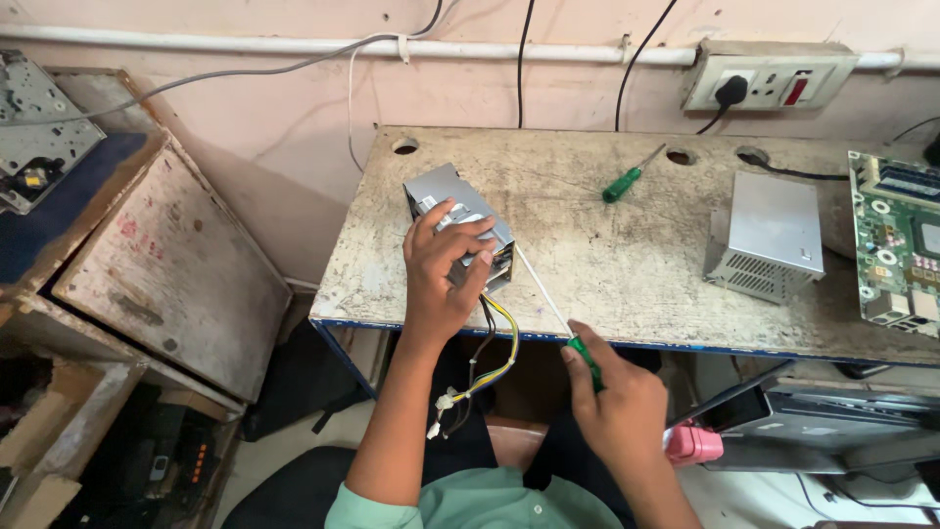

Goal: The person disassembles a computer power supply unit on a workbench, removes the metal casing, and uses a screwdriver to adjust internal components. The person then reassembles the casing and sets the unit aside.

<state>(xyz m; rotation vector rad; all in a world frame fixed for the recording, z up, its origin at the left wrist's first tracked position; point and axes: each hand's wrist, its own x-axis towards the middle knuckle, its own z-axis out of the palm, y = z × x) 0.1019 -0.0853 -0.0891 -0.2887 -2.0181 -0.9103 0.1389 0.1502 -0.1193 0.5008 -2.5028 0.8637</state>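
A small grey metal power supply box point(438, 189) lies on the worn work table point(627, 264) near its front left edge. My left hand point(442, 269) grips the box from above. Coloured wires point(493, 364) hang from the box over the table's edge. My right hand point(615, 404) holds a screwdriver with a green handle point(586, 359). Its long thin shaft point(539, 286) points up and left to the box's open end.
A second green-handled screwdriver point(627, 179) lies at the back of the table. A larger silver power supply point(771, 234) and a green circuit board point(899, 240) sit to the right. A wall socket with a plug point(767, 81) is behind. Wooden boxes point(147, 264) stand at left.
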